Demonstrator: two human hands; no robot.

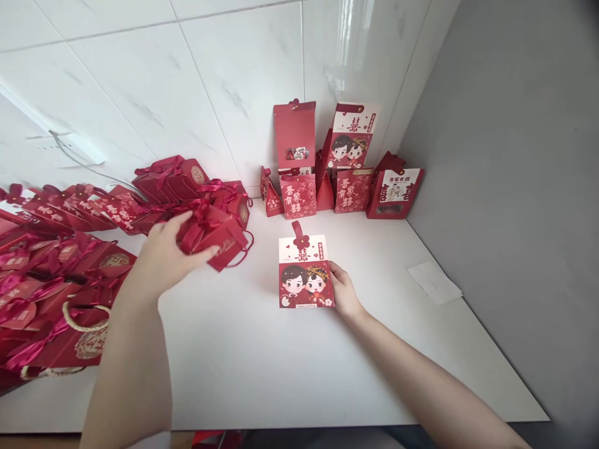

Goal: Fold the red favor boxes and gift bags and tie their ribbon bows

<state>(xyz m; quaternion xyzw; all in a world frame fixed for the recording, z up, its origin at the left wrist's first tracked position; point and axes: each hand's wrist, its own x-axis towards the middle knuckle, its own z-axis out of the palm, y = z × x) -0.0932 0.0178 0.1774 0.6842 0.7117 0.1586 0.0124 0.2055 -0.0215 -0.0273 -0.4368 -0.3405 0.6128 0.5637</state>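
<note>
My left hand [171, 252] is closed around a dark red gift box [219, 240] with a ribbon bow on top and a cord handle hanging at its right side. It is tilted, just in front of the pile of similar boxes. Near the middle of the table, my right hand [345, 290] grips the right edge of a white and red favor box [306, 274] printed with two cartoon figures. A flower-shaped clasp and a ribbon loop top that box. The fingers behind it are hidden.
Many red gift boxes [42, 280] with bows crowd the left side. Against the tiled wall stand several red favor boxes [299, 196], some stacked. A white paper [434, 280] lies at the right beside the grey partition [515, 187]. A cable [79, 163] runs along the wall.
</note>
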